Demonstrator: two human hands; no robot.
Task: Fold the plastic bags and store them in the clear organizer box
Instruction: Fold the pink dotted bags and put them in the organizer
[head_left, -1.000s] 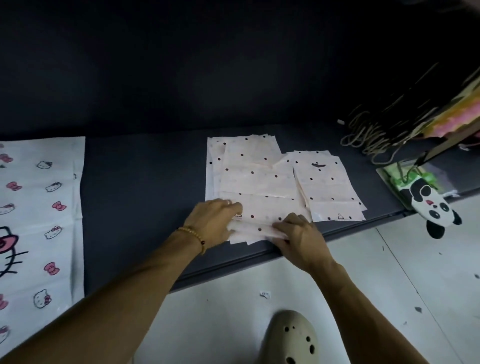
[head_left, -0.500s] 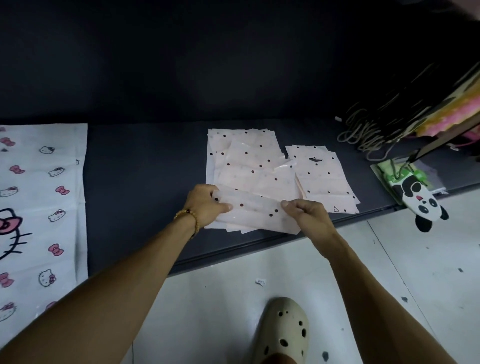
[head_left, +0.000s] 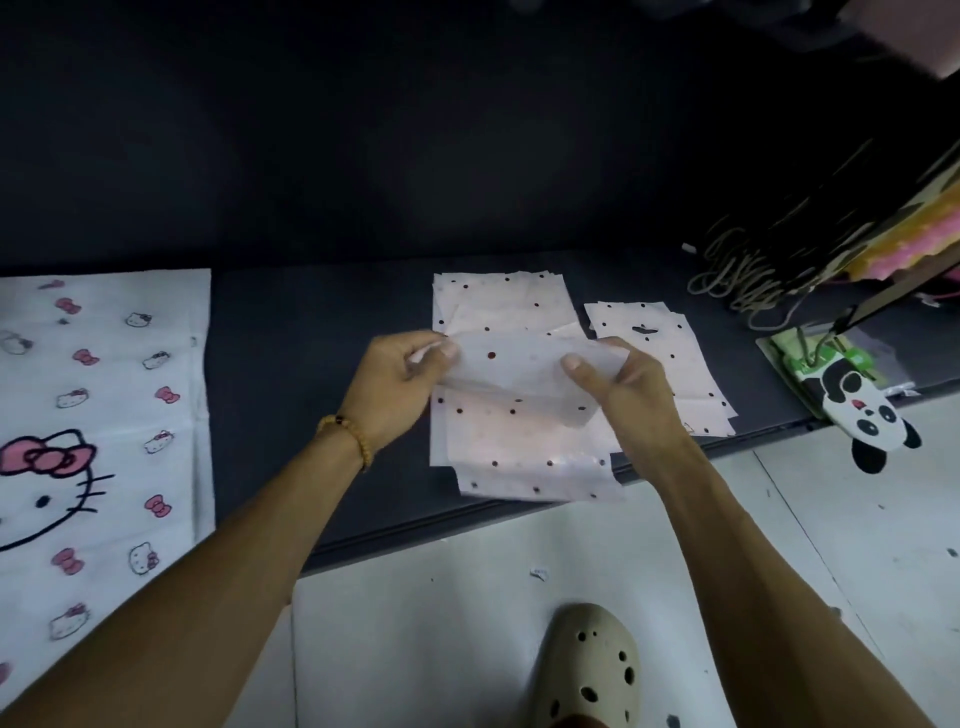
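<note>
A pale pink plastic bag with dark dots (head_left: 519, 379) is held up over the dark mat, folded into a strip. My left hand (head_left: 400, 384) pinches its left end between thumb and fingers. My right hand (head_left: 618, 384) pinches its right end, thumb on top. Under it lies a stack of the same dotted bags (head_left: 524, 457), its near edge reaching the mat's front edge. A second pile of dotted bags (head_left: 660, 332) lies to the right, partly hidden by my right hand. No clear organizer box is in view.
A dark mat (head_left: 311, 395) covers the low surface. A large white cat-print bag (head_left: 98, 415) lies at the left. A panda bag (head_left: 852, 405) and corded bags (head_left: 748, 280) sit at the right. My beige clog (head_left: 587, 670) stands on the white floor.
Both hands have lifted the near part of the top dotted bag off the stack and carried it up and away from me, folding it over. The view has shifted slightly.
</note>
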